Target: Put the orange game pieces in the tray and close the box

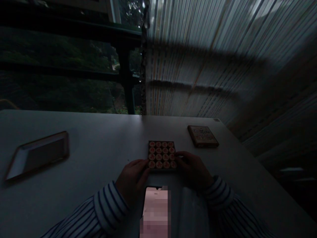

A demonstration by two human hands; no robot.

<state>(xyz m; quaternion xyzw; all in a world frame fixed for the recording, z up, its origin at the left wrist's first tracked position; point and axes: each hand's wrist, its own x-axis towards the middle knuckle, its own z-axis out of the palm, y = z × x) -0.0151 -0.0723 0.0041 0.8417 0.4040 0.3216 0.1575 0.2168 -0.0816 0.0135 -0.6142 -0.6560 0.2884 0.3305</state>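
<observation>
A square box (162, 170) of Chinese chess pieces lies on the white table in front of me. Round pieces (158, 157) with red characters fill it in neat rows. My left hand (131, 177) holds the box's left side near the front corner, thumb and fingers closed against it. On the opposite side, my right hand (195, 168) grips the right edge with its fingertips. Some fingertips are hard to make out in the dim light. Nearer to me, below the box, lies a phone (156, 201) with a lit screen, partly blurred out.
At the left of the table (99, 145) rests a shallow framed tray or lid (66, 145). A flat patterned box (204, 135) lies at the back right. Something pale and see-through (194, 211) is by my right forearm. Behind stand a dark railing (126, 66) and a striped curtain (178, 66).
</observation>
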